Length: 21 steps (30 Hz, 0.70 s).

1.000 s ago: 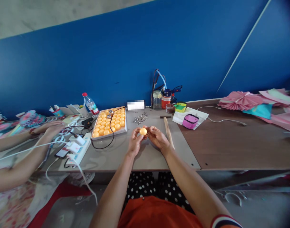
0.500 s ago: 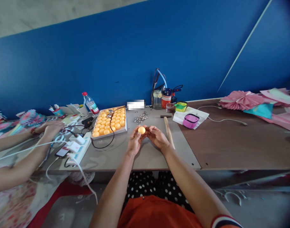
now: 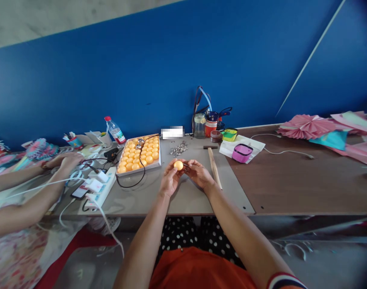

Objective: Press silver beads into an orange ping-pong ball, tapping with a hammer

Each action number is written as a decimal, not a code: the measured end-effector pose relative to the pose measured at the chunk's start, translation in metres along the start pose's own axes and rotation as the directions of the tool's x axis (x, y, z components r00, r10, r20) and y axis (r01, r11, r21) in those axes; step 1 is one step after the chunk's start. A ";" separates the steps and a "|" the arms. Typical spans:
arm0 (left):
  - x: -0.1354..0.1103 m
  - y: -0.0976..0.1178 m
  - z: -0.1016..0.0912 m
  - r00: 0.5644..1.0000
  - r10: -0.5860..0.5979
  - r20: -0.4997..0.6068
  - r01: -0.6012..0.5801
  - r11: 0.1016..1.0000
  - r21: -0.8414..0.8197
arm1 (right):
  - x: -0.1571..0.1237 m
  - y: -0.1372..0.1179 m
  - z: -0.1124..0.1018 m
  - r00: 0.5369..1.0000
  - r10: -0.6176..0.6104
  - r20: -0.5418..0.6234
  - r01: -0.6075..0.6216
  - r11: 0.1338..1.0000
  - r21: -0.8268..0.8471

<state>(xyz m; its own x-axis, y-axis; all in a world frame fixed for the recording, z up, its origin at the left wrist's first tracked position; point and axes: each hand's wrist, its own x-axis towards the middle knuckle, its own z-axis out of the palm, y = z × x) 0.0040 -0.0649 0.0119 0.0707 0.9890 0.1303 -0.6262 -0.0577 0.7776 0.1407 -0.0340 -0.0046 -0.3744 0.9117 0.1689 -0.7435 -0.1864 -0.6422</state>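
Over the grey table (image 3: 186, 197) near its front edge | left hand (image 3: 170, 181) fingertips closed on orange ball (image 3: 178, 165) | right hand (image 3: 199, 175) curled just beside ball, hold unclear | since earlier: ball slightly further left, right fingertips eased off it.

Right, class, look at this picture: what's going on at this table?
A person seated at a grey table holds one orange ping-pong ball between the fingertips of the left hand and right hand, just above the tabletop. A tray full of similar orange balls lies to their left, a pile of small metal pieces lies beyond the hands, and a hammer lies on their right. At the far left, a co-worker's hand rests near a white power strip.
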 end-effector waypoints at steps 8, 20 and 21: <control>-0.001 0.000 -0.001 1.000 -0.026 -0.005 0.026 1.000 -0.011 | -0.002 -0.003 0.004 1.000 0.002 -0.016 -0.002 1.000 -0.023; 0.002 -0.002 -0.007 0.998 0.003 -0.061 -0.005 1.000 -0.030 | -0.004 -0.002 0.007 0.999 0.026 0.048 -0.025 0.999 -0.021; 0.002 -0.002 -0.007 0.998 0.003 -0.056 -0.005 0.999 -0.032 | -0.004 -0.002 0.007 0.998 0.030 0.052 -0.029 0.999 -0.020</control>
<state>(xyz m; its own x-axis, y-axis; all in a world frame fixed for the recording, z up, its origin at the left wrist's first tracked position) -0.0003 -0.0616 0.0067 0.0248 0.9949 0.0980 -0.6510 -0.0583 0.7568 0.1400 -0.0401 0.0013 -0.4251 0.8854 0.1878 -0.7207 -0.2057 -0.6620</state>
